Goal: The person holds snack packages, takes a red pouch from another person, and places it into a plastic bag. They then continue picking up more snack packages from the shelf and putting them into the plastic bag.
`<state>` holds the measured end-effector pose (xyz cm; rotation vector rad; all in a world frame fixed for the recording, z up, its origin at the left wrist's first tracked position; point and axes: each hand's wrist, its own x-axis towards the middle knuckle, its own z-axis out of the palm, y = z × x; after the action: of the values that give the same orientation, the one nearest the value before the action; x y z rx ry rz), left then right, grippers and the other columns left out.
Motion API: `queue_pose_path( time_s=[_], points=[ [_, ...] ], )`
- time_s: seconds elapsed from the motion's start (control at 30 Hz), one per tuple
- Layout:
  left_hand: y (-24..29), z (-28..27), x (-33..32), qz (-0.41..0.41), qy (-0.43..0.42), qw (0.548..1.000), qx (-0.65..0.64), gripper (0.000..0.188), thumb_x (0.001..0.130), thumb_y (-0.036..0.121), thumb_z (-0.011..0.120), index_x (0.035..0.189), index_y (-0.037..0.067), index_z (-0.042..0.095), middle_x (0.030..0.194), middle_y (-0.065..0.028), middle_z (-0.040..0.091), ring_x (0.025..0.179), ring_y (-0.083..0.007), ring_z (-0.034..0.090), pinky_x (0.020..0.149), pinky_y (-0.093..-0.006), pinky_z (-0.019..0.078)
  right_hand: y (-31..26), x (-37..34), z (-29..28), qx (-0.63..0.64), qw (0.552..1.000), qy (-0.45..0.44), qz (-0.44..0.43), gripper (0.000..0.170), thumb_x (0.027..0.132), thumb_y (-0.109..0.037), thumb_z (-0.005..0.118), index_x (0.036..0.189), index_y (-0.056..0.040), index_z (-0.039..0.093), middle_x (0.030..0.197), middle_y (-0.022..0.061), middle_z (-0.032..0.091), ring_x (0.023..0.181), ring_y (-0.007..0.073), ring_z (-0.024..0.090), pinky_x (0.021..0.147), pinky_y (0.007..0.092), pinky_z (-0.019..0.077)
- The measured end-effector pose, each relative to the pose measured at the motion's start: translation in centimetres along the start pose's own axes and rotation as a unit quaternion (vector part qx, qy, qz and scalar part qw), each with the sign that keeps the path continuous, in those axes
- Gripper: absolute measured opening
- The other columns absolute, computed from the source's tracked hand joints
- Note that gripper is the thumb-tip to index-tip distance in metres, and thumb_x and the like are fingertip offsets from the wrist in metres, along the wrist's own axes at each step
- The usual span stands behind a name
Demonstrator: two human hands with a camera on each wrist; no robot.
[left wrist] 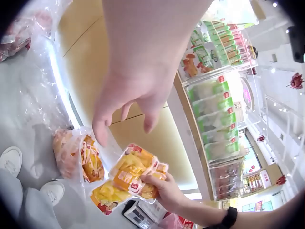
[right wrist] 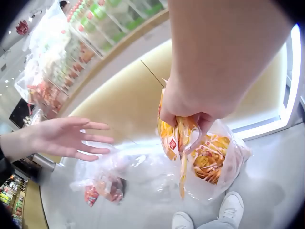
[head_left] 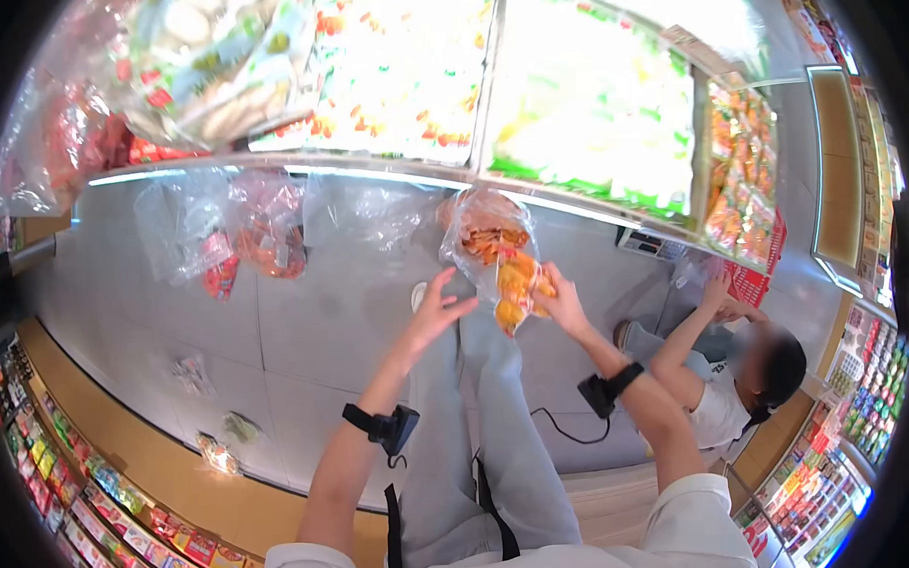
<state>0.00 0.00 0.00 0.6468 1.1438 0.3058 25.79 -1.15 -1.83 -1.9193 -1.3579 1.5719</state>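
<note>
1. Done so far, by the look of it: a few yellow packets [left wrist: 132, 171] are outside the bag [right wrist: 237, 160], pinched in the right hand's [head_left: 563, 298] grip, above the floor [head_left: 327, 359].
2. The left hand [head_left: 433, 315] has a wide grip, fingers apart, holding nothing, near the bag.
3. Left: many similar packets inside the open bag on the floor; the handling looks far from finished.
4. Other bags [head_left: 269, 230] lie nearby; whether they belong to this work, I cannot tell.

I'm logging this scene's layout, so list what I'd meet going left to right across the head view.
Clear plastic bags with reddish contents → bare left hand → shiny orange-yellow plastic packets → bare right hand → another person in a white top.
</note>
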Motion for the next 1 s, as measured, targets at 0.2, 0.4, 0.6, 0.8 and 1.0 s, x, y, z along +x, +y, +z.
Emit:
queue_pose_path(
  time_s=[0.2, 0.4, 0.6, 0.8, 1.0],
  points=[
    [8.5, 8.5, -5.7, 0.059, -0.022, 0.998, 0.0, 0.075, 0.074, 0.029, 0.07, 0.131, 0.002, 0.028, 0.128, -0.0144, 0.037, 0.112, -0.0217, 0.045, 0.091, -0.0318, 0.0394, -9.7, -10.9, -6.4, 0.203, 0.978, -0.006, -0.037, 0.029, 0.078, -0.011, 0.063, 0.103, -0.0051, 0.049, 0.09, 0.0011, 0.056, 0.086, 0.0067, 0.049, 0.078, 0.0253, 0.0421],
    [20.9, 15.1, -13.9, 0.066, -0.149, 0.987, -0.008, 0.048, 0.078, 0.016, 0.067, 0.118, 0.002, 0.046, 0.109, -0.0025, 0.056, 0.097, -0.0103, 0.054, 0.084, -0.0259, 0.0436, -19.5, -17.4, -12.0, 0.362, 0.931, -0.026, -0.032, 0.041, 0.081, -0.008, 0.061, 0.117, -0.0026, 0.043, 0.109, 0.0034, 0.053, 0.098, 0.0107, 0.052, 0.085, 0.026, 0.0429],
    [24.6, 18.7, -14.7, 0.151, -0.058, 0.987, 0.024, 0.046, 0.08, 0.014, 0.065, 0.119, 0.002, 0.045, 0.109, -0.0038, 0.056, 0.097, -0.0116, 0.054, 0.083, -0.0268, 0.0435, -24.9, -18.6, -16.5, 0.483, 0.875, -0.028, -0.013, 0.042, 0.08, -0.012, 0.063, 0.117, -0.0031, 0.045, 0.106, 0.0049, 0.056, 0.095, 0.0116, 0.055, 0.081, 0.0272, 0.046],
    [29.9, 20.8, -17.2, 0.168, -0.074, 0.975, 0.125, 0.034, 0.087, 0.015, 0.052, 0.118, 0.002, 0.043, 0.106, -0.0053, 0.056, 0.094, -0.0139, 0.055, 0.08, -0.0275, 0.0447, -28.1, -19.2, -19.5, 0.458, 0.884, -0.036, -0.086, 0.051, 0.075, -0.01, 0.068, 0.119, -0.0048, 0.042, 0.11, 0.0051, 0.054, 0.1, 0.0131, 0.054, 0.087, 0.0286, 0.0435],
    [34.9, 22.4, -19.1, 0.086, -0.104, 0.987, 0.088, 0.039, 0.09, 0.029, 0.04, 0.122, 0.006, 0.037, 0.111, -0.0073, 0.051, 0.096, -0.0148, 0.055, 0.078, -0.0272, 0.0464, -29.7, -20.1, -20.5, 0.523, 0.848, 0.025, -0.08, 0.05, 0.074, -0.01, 0.069, 0.117, -0.0024, 0.044, 0.107, 0.0072, 0.056, 0.095, 0.013, 0.057, 0.08, 0.0268, 0.0475]
  ],
)
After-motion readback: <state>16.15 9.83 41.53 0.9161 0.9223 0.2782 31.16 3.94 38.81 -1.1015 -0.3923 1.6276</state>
